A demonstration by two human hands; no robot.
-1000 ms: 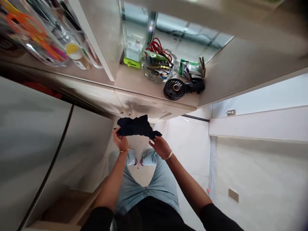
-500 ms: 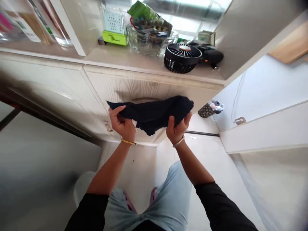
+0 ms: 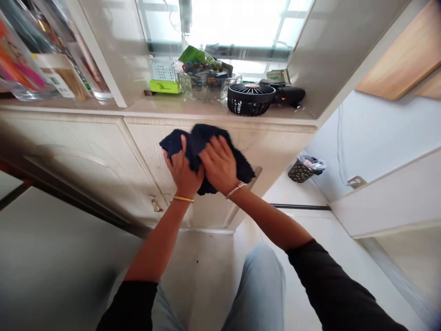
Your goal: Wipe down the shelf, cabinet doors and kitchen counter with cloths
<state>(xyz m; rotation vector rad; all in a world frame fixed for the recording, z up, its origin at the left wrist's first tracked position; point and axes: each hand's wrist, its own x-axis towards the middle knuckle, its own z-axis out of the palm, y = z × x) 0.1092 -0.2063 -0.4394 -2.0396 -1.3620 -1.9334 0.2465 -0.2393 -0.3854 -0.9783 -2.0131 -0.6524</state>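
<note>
A dark navy cloth [image 3: 207,132] is bunched between my two hands in front of a pale wooden cabinet door [image 3: 279,142]. My left hand [image 3: 186,174] grips its left part, thumb on top and fingers partly hidden. Over the cloth's middle lies my right hand [image 3: 221,169], its fingers bent onto the fabric and slightly blurred. The two hands are close together, and a loose end of the cloth hangs out to the right beneath my right wrist. Whether the cloth touches the door, I cannot tell.
On the shelf above stand a black fan [image 3: 251,99], a glass bowl [image 3: 203,87] full of small packets and a green-based grater [image 3: 164,86]. Jars with toothpicks [image 3: 67,76] are at the left. A patterned bin [image 3: 301,171] sits on the floor at right.
My right hand has moved left, from the cloth's right end to its middle, folding the fabric over. My hands are now side by side. The view has tilted up a little.
</note>
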